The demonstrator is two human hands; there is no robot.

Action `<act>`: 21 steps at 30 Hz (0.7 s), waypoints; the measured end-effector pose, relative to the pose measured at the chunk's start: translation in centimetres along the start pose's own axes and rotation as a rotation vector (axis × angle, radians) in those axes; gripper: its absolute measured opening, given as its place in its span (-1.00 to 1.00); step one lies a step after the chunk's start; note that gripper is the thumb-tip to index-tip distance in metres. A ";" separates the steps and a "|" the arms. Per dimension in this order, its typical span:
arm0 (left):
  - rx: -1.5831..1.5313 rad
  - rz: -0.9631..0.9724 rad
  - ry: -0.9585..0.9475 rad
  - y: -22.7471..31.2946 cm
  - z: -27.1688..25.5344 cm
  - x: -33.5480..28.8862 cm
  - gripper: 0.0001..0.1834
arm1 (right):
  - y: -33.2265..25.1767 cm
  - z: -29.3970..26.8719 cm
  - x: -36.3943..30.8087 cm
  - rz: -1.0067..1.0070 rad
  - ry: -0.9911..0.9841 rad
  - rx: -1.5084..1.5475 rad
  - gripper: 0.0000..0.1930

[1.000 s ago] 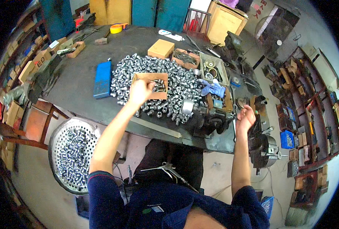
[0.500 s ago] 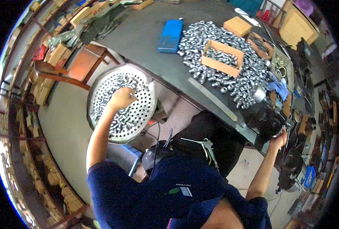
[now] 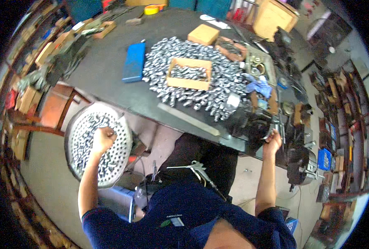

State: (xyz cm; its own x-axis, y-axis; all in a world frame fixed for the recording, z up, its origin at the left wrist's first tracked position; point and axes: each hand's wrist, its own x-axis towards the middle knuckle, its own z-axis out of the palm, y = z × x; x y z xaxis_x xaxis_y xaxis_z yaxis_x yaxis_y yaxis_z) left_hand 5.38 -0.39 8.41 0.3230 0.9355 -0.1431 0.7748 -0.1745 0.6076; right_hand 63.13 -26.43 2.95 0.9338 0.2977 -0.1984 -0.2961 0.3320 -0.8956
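Observation:
My left hand [image 3: 103,140] is closed over a round, perforated metal pan [image 3: 122,143] at the left. Small shiny cylindrical metal parts [image 3: 81,145] lie loose across the pan; whatever sits between my fingers is too small to make out. At the table's right end, my right hand [image 3: 273,143] is closed around a metal lever [image 3: 274,128] beside a dark bench machine [image 3: 255,123]. A large heap of similar metal parts [image 3: 159,62] covers the middle of the dark table [image 3: 105,79], with an open cardboard box [image 3: 188,86] of parts set in it.
A blue flat case [image 3: 134,62] lies left of the heap, and a closed carton [image 3: 203,34] behind it. A blue cloth [image 3: 258,86] is near the machine. An air blow gun [image 3: 199,169] hangs by my lap. A wooden chair [image 3: 51,112] stands beyond the pan.
The view has swung, so the table and pan sit further left and lower. My left hand stays closed over the pan, and my right hand stays at the machine lever.

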 end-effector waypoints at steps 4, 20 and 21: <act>-0.806 0.151 -0.286 10.3 2.1 2.2 -0.71 | -0.6 0.9 -1.4 -0.043 -0.002 -0.028 -0.84; -1.216 0.448 -0.632 27.3 13.6 8.1 -0.81 | -1.0 0.5 -3.2 -0.078 -0.014 0.005 -0.81; -1.223 0.452 -0.637 27.3 13.8 8.2 -0.81 | -1.1 0.7 -3.5 -0.085 0.000 0.009 -0.81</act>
State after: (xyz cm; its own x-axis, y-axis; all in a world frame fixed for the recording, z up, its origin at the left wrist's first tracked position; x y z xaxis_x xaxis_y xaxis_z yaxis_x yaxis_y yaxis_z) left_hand 36.64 -1.76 13.03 0.8436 0.5236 0.1191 -0.2907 0.2590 0.9211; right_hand 60.10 -27.23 4.92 0.9557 0.2682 -0.1214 -0.2173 0.3646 -0.9054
